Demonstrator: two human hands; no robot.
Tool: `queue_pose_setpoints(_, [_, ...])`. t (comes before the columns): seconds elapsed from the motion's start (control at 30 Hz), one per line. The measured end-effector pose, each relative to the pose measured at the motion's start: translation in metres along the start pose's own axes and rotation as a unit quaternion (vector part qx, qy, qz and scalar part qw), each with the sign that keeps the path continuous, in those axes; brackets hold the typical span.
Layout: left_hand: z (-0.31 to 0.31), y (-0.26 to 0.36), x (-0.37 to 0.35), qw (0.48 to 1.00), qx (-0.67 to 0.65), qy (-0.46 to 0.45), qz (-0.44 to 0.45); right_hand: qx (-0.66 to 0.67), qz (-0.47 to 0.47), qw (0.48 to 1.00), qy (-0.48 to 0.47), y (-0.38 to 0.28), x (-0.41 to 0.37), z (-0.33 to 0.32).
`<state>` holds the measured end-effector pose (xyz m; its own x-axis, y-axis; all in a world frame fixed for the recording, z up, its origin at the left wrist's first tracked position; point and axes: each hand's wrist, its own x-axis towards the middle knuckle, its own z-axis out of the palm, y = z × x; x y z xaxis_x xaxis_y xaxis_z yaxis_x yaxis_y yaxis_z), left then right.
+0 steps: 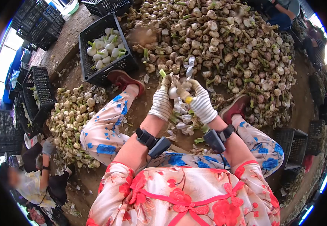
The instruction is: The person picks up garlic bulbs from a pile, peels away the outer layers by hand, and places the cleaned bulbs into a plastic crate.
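Note:
A partly peeled garlic bulb (173, 92), white on its lower side, sits between my two gloved hands. My left hand (161, 101) is closed around it, with the green cut stem (162, 73) poking out above the fingers. The fingers of my right hand (201, 101) are also closed against the bulb, around its loose skin; a yellow band shows near the thumb. Whether the right hand also has a tool in it is hidden. Papery garlic peels (186, 127) and bits of stem lie on the ground below my hands.
A large heap of unpeeled garlic (223, 45) spreads ahead and to the right. At front left stands a black crate (92, 77) with peeled white bulbs. A smaller garlic pile (71, 122) lies left of my leg. Another person (35, 188) sits at lower left, near stacked crates (39, 88).

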<state>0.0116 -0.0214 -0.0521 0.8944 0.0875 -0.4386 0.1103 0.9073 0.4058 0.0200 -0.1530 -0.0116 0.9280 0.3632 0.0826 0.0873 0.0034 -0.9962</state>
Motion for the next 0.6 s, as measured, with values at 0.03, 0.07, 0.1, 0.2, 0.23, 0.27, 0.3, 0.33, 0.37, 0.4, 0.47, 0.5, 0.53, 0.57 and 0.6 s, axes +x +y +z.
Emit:
queue_pose_setpoints(0.03, [0.009,0.007,-0.009,1.0,0.016,0.013,-0.002,-0.092,0.003,0.996,0.004,0.016,0.004,-0.004])
queue_pose_setpoints(0.07, [0.013,0.012,-0.015,0.999,0.03,0.026,-0.004,-0.184,0.007,0.983,0.008,0.03,0.007,-0.009])
queue_pose_setpoints(0.1, [0.004,0.013,-0.004,1.0,0.008,0.015,0.007,-0.293,0.065,0.954,-0.02,0.04,0.008,-0.017])
queue_pose_setpoints(0.2, [0.001,0.022,0.0,0.999,0.01,0.038,-0.019,-0.261,0.039,0.96,-0.09,0.133,0.0,-0.056])
queue_pose_setpoints(0.23, [0.0,0.025,-0.004,0.999,0.009,0.037,-0.02,-0.295,0.025,0.95,-0.095,0.108,-0.005,-0.057])
queue_pose_setpoints(0.27, [0.002,0.027,-0.008,0.999,0.014,0.023,-0.023,-0.33,0.013,0.939,-0.096,0.072,-0.009,-0.055])
queue_pose_setpoints(0.3, [0.006,0.026,-0.009,0.999,0.02,-0.002,-0.034,-0.381,0.076,0.909,-0.148,0.057,-0.007,-0.054])
queue_pose_setpoints(0.33, [0.007,0.023,-0.011,0.999,0.021,-0.042,-0.007,-0.437,0.141,0.87,-0.182,0.043,0.001,-0.058])
queue_pose_setpoints(0.37, [0.021,0.022,-0.01,1.0,0.003,0.002,-0.022,-0.439,0.09,0.882,-0.146,0.043,-0.002,-0.059])
queue_pose_setpoints(0.4, [0.014,0.018,-0.009,0.999,0.033,-0.024,-0.034,-0.455,0.078,0.873,-0.155,0.02,0.001,-0.056])
queue_pose_setpoints(0.47, [0.021,0.015,-0.009,0.996,0.079,-0.007,-0.042,-0.378,-0.119,0.914,-0.088,0.046,0.0,-0.05])
queue_pose_setpoints(0.5, [0.019,0.011,-0.005,0.992,0.124,0.026,-0.016,-0.361,-0.044,0.923,-0.128,0.042,0.004,-0.044])
queue_pose_setpoints(0.53, [0.018,0.007,-0.003,0.983,0.169,0.067,0.019,-0.258,-0.019,0.959,-0.118,0.048,0.002,-0.037])
queue_pose_setpoints(0.57, [0.021,0.001,-0.006,0.98,0.186,0.069,0.032,-0.084,0.044,0.991,-0.098,0.04,-0.003,-0.026])
queue_pose_setpoints(0.6, [0.022,-0.004,-0.008,0.975,0.202,0.074,0.05,0.165,0.131,0.97,-0.122,0.055,0.002,-0.012])
